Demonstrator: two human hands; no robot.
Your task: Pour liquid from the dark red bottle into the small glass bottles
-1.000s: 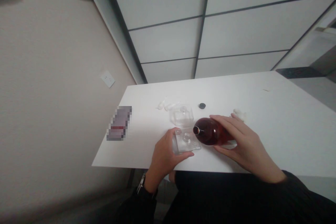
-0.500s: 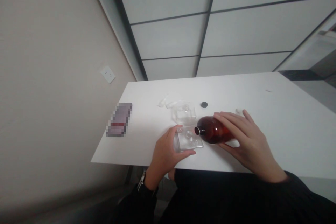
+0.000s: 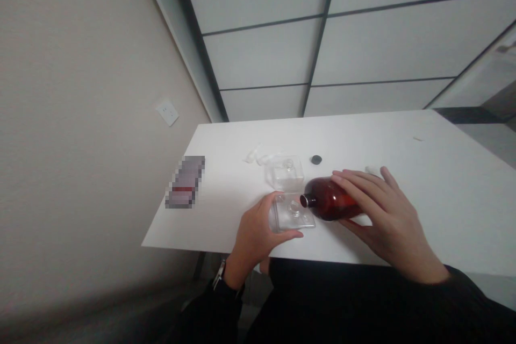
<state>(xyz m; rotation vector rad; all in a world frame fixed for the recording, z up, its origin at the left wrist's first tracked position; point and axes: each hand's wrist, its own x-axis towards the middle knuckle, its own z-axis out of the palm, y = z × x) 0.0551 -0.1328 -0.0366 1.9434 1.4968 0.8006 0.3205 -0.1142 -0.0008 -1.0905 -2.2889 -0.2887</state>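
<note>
The person's right hand (image 3: 389, 217) grasps an amber bottle (image 3: 330, 200) filled with dark reddish liquid, which lies on its side above the counter (image 3: 451, 209) with its neck pointing left. The fingers (image 3: 355, 183) curve over the far side of the bottle, while the thumb runs under its near side, so the grip is closed around the body. A silver-coloured ring circles the bottle's neck (image 3: 306, 201), and the neck sits just beside a transparent square holder (image 3: 292, 213), which has a raised round ring at its middle. The left hand (image 3: 256, 239) grips this holder, with the fingers curled around its far-left corner and the thumb stretched along its near edge. A wristwatch (image 3: 220, 275) shows on the left wrist, and black sleeves cover both forearms. Just beyond the holder, a second transparent square piece (image 3: 287, 173) rests on the counter. Farther off lie a small black disc (image 3: 316, 159), white scraps (image 3: 256, 156) to the left, and a white wad (image 3: 373, 171) just past the right fingertips. A pixelated rectangular object (image 3: 184, 183) lies at the left of the counter, near a wall socket (image 3: 167, 113).
</note>
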